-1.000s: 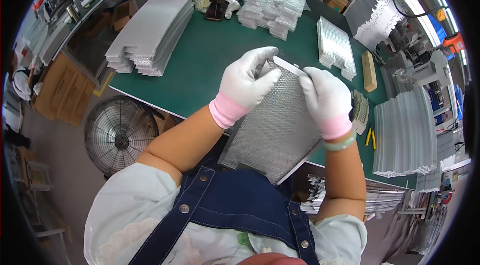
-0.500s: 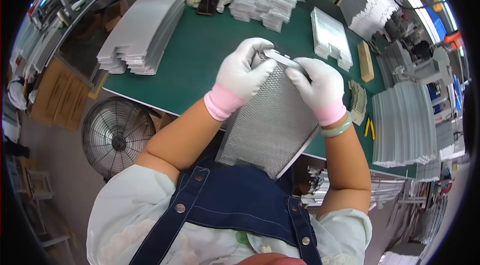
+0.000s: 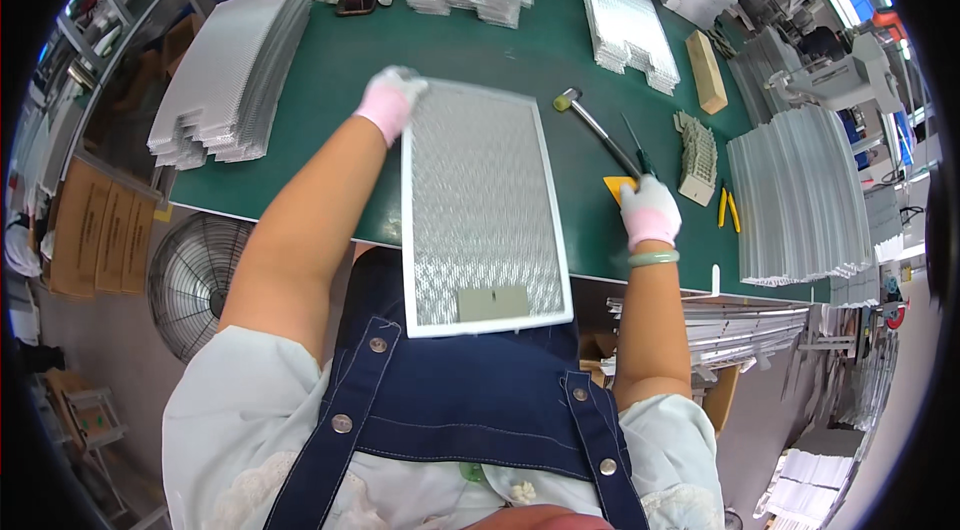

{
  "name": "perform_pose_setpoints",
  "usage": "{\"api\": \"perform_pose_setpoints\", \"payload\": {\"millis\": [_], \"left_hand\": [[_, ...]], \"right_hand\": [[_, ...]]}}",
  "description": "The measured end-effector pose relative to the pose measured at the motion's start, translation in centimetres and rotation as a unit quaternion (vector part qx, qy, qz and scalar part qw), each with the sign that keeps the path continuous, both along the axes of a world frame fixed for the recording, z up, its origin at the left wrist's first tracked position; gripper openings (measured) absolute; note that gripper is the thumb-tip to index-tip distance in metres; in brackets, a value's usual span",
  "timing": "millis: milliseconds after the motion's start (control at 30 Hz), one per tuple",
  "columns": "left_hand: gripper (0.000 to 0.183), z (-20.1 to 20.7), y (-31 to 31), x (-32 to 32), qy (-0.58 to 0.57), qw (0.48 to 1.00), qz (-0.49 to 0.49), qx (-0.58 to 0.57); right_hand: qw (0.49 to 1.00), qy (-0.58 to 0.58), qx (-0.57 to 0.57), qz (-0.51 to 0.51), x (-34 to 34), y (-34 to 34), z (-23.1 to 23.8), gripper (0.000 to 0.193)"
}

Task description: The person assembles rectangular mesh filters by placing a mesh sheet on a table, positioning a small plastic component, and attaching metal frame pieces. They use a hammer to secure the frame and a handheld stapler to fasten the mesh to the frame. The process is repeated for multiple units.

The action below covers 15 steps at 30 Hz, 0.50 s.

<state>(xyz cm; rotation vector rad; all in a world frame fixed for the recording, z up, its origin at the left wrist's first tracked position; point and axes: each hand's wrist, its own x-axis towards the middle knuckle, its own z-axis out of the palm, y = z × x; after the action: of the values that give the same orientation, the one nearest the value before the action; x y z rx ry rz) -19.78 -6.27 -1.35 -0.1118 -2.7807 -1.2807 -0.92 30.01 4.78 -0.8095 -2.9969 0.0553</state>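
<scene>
1. While the left hand [image 3: 390, 100] now seems clamped alone on the far left corner of the framed mesh panel [image 3: 485, 200], the right hand [image 3: 650, 213] has left that far edge, where both worked a second ago.
2. The panel spans the green table's [image 3: 340, 70] edge, its near end against the apron [image 3: 490, 370].
3. Right fingers reach the hammer's [image 3: 600, 135] handle end; whether they've closed, I can't tell. Work seems to be turning toward tools.
</scene>
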Motion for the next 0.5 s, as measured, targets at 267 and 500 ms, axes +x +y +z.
{"api": "perform_pose_setpoints", "payload": {"millis": [267,500], "left_hand": [[0.061,-2.2,2.2,3.2,-0.137,0.911,-0.075,0.381],[0.065,0.4,2.5,4.1,-0.101,0.971,-0.075,0.205]], "right_hand": [[0.979,0.044,-0.188,0.063,3.8,4.9,-5.2,0.043],[0.960,0.122,-0.253,0.023,2.8,3.9,-4.4,0.033]]}}
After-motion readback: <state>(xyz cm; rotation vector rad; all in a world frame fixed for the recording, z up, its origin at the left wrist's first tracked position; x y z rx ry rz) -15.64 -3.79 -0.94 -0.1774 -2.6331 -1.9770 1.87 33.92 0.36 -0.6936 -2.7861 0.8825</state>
